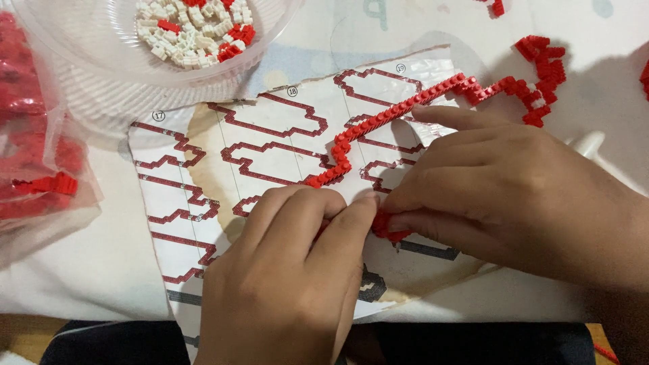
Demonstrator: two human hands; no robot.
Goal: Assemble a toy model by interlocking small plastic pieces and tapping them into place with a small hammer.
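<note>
At the far left edge we see a clear plastic bag (30,135) holding red bricks, lying on the white cloth (81,270) that covers the table. Just right of it, at the far side, stands a clear plastic bowl (101,74) with small white and red bricks (193,30) heaped inside.

Nearer to us and toward the middle lies a worn instruction sheet (203,176), printed with rows of red outlines. Our left hand (284,284) rests on its near part, fingers curled down and the fingertips (358,203) pinched toward the other hand; it seems to press on something small and red, though the knuckles hide most of it, so we cannot tell what it grips.

A long chain of red bricks (378,122) runs across the sheet, from a zigzag end near the middle of the page up and away to the right, where it ends in a jagged cluster on the cloth. Our right hand (514,189) lies flat over the sheet, just right of the chain, fingers stretched leftward; its lower fingers close on a small red brick piece (385,226) where the two hands meet.

At the far right, a few loose red pieces (497,8) sit on the cloth.
</note>
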